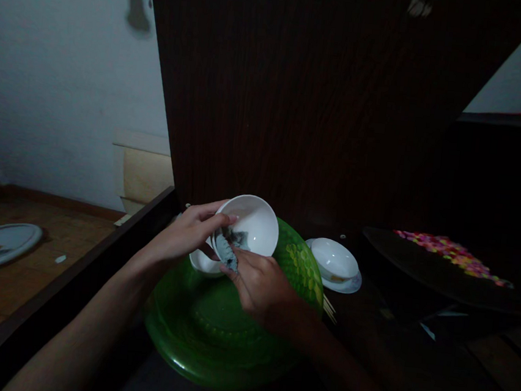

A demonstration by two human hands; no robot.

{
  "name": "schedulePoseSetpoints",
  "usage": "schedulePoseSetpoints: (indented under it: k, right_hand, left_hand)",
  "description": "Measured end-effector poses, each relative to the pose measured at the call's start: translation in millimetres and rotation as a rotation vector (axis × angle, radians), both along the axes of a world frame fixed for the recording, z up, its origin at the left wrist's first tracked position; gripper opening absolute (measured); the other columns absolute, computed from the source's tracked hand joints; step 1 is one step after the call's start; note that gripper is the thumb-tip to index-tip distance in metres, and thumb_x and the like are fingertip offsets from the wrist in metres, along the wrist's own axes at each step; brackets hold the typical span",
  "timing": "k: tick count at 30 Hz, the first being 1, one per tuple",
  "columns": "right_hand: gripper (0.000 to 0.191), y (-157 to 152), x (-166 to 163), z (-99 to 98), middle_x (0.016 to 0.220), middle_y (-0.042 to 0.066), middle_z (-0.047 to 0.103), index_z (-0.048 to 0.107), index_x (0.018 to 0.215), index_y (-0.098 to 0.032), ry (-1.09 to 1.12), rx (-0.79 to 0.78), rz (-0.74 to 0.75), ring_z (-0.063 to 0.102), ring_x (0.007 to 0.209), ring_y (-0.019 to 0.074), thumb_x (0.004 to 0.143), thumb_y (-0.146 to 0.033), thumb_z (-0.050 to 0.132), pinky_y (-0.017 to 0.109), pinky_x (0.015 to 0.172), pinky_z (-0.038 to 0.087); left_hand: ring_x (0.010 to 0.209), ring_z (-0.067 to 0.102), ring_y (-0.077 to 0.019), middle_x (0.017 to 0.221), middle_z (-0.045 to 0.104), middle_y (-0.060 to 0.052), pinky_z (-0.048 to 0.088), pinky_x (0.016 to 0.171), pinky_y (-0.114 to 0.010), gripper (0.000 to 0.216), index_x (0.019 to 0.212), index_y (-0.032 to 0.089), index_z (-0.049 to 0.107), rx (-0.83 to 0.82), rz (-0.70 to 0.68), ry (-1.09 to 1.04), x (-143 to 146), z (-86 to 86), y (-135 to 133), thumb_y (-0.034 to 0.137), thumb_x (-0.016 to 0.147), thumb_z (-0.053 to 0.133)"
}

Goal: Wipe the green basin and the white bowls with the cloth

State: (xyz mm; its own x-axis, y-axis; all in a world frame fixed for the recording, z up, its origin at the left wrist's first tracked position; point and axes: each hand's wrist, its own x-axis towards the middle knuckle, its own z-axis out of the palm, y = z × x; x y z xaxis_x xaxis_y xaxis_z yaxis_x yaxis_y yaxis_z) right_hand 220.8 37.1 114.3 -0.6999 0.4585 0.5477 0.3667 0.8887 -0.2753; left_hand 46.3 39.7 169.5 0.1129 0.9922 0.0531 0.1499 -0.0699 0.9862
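Bowl [258, 223] is tilted above the basin [210, 332], its rim gripped by the left hand [187, 234] fingers. Right hand [258, 284] fingers clamp a cloth [226, 249] against its inner wall. Second bowl [203, 264] lies just beneath.

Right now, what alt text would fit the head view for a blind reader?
The left hand tilts a white bowl over a green basin while the right hand presses a grey cloth into it. A second bowl sits on a saucer to the right.
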Motion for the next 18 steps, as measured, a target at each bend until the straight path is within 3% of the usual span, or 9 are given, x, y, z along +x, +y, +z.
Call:
schedulePoseSetpoints:
  k: [5, 10, 12, 18]
  right_hand:
    - [0.055, 9, 12, -4.8, 0.139, 0.019, 0.06, 0.053, 0.139, -0.005, -0.148, 0.083, 0.113, 0.057, 0.129, 0.0238, 0.085, 0.0, 0.041, 0.041, 0.107, 0.051]
    - [0.042, 11, 21, 5.5, 0.134, 0.013, 0.065, 0.061, 0.13, -0.008, -0.248, 0.123, 0.09, 0.062, 0.123, 0.0239, 0.091, -0.008, 0.048, 0.041, 0.109, 0.048]
    - [0.042, 10, 21, 7.4, 0.134, 0.013, 0.065, 0.06, 0.131, -0.009, -0.265, 0.145, 0.048, 0.062, 0.122, 0.0247, 0.09, -0.011, 0.054, 0.042, 0.108, 0.048]
    - [0.062, 10, 17, 5.0, 0.135, 0.017, 0.064, 0.054, 0.136, -0.007, -0.253, 0.256, -0.018, 0.061, 0.124, 0.0248, 0.075, 0.002, 0.053, 0.039, 0.107, 0.05]
  left_hand:
    - [0.067, 0.064, -0.0187, 0.075, 0.07, -0.001, 0.049, 0.053, -0.023, 0.038, 0.113, 0.021, 0.074, 0.028, -0.025, 0.122, -17, 0.6, 3, 0.035, 0.08, 0.064]
    - [0.089, 0.067, -0.0227, 0.091, 0.075, -0.003, 0.051, 0.07, -0.025, 0.033, 0.107, 0.02, 0.076, 0.085, -0.012, 0.167, -23, 4.7, 6, 0.036, 0.08, 0.065]
    - [0.086, 0.067, -0.0223, 0.09, 0.075, -0.003, 0.051, 0.069, -0.026, 0.036, 0.107, 0.019, 0.075, 0.051, 0.004, 0.144, -22, 5.4, 6, 0.04, 0.08, 0.066]
    - [0.066, 0.061, -0.0166, 0.08, 0.069, -0.003, 0.046, 0.055, -0.024, 0.056, 0.11, 0.013, 0.067, 0.057, 0.119, 0.019, -14, 5.9, 4, 0.052, 0.071, 0.076]
